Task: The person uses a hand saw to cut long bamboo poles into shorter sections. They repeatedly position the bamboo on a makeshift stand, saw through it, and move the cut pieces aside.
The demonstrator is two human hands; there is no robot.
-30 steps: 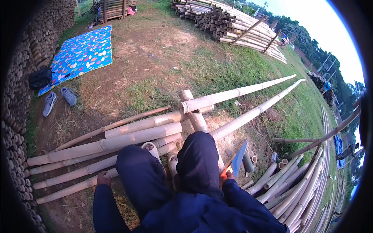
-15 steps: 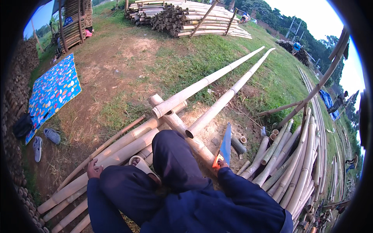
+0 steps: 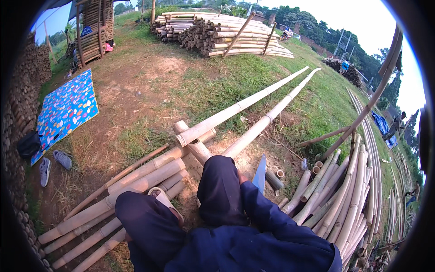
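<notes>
My right hand (image 3: 243, 177) shows only in part beside my right knee, its fingers mostly hidden by the trouser leg. Just right of it stands a handsaw's grey-blue blade (image 3: 259, 174); my sleeve covers its lower end, and no handle shows. Left of my left knee, only a sliver of my left hand (image 3: 128, 237) is visible, near the bamboo poles. Two long bamboo poles stretch away ahead: the left pole (image 3: 238, 108) rests across a shorter bamboo crosspiece (image 3: 198, 149), while the near end of the right pole (image 3: 272, 115) disappears behind my knee.
Cut bamboo poles (image 3: 149, 181) lie to the left, and a heap of bamboo (image 3: 333, 181) lies at right. Short offcuts (image 3: 274, 180) sit beside the saw. A large bamboo stack (image 3: 240, 36) stands behind. A blue patterned mat (image 3: 68, 109) and shoes (image 3: 62, 159) are at left.
My right hand has left the saw's orange handle and moved left to my knee. My left hand has drawn back from the poles behind my left leg. My knees have shifted.
</notes>
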